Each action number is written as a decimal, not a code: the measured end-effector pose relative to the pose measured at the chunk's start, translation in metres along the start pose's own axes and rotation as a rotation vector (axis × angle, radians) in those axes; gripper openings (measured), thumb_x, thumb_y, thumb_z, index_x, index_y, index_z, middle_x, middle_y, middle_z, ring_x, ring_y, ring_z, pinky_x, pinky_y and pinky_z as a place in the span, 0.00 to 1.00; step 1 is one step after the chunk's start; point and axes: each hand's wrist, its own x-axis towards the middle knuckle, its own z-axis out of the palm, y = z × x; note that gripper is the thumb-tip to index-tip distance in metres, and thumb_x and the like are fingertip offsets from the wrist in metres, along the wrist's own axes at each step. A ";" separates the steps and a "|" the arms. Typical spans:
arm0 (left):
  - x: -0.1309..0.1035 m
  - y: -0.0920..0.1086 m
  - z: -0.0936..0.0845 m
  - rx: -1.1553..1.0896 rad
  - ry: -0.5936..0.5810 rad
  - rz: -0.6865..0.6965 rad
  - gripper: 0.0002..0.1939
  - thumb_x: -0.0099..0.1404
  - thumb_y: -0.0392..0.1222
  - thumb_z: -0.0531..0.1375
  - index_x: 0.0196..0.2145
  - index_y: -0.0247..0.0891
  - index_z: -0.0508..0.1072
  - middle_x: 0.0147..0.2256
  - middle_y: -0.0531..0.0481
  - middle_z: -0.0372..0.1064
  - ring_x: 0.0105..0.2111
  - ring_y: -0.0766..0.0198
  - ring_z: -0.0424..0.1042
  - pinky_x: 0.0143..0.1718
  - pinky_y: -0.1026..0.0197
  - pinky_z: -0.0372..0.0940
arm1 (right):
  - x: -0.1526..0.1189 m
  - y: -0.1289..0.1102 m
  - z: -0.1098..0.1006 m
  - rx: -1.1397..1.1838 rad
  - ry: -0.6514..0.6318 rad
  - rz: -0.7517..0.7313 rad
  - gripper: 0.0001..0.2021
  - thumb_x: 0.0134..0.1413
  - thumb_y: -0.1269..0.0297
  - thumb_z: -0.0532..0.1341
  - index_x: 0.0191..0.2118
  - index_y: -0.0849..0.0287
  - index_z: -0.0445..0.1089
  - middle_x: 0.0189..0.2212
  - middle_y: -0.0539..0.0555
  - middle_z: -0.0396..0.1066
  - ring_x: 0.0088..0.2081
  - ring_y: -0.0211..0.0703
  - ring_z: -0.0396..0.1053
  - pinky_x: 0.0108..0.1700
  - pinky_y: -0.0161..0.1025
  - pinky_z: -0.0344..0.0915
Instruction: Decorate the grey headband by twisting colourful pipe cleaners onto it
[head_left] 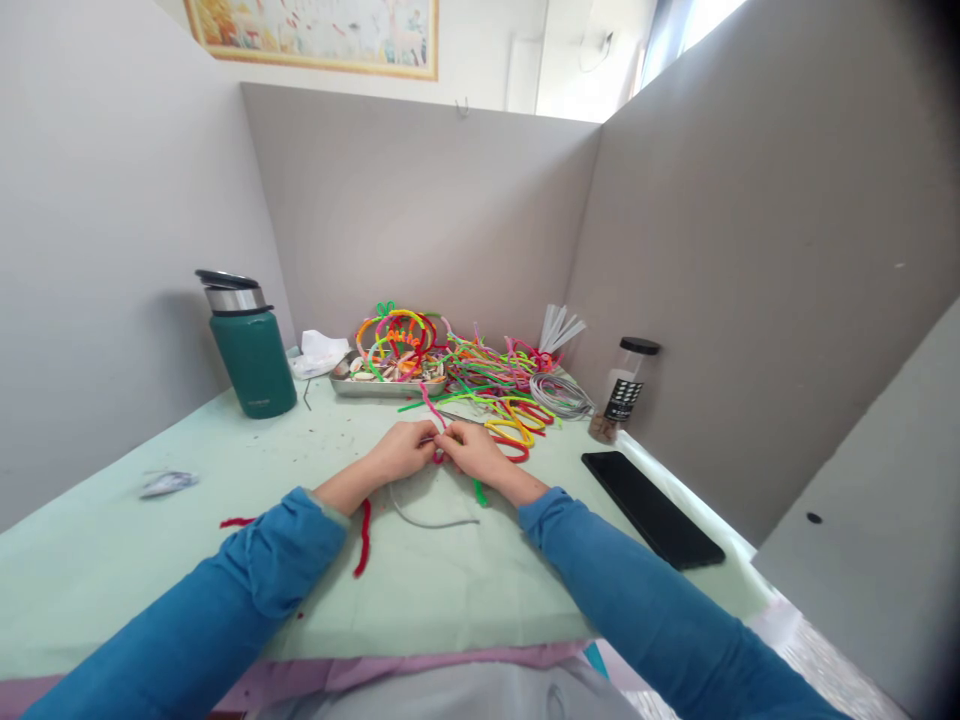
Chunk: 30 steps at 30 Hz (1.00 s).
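Grey partitions are enclosing the bench (187, 560); both hands' fingers (444, 447) are pinching a pink pipe cleaner (433, 410) between them, twisting it. Next likely needs another bend.

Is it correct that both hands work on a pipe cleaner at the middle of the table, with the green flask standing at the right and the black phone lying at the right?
Not quite. The head view shows the green flask standing at the left, not the right. The rest holds: the left hand and right hand meet on a pipe cleaner at mid-table, and the black phone lies at the right.
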 end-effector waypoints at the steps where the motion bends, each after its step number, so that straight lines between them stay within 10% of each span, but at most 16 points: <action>1: 0.000 0.000 0.000 0.002 -0.002 -0.001 0.09 0.55 0.37 0.50 0.29 0.36 0.69 0.25 0.51 0.68 0.26 0.66 0.65 0.28 0.66 0.56 | 0.000 -0.001 0.000 -0.003 -0.002 0.002 0.12 0.53 0.60 0.54 0.28 0.62 0.68 0.20 0.49 0.66 0.24 0.34 0.60 0.27 0.30 0.52; 30: -0.001 0.003 -0.001 0.034 0.018 -0.041 0.10 0.56 0.40 0.50 0.25 0.36 0.69 0.21 0.53 0.64 0.23 0.68 0.61 0.25 0.67 0.51 | 0.001 0.002 0.000 0.015 0.008 -0.016 0.13 0.54 0.59 0.53 0.27 0.62 0.67 0.21 0.49 0.66 0.25 0.33 0.60 0.28 0.30 0.53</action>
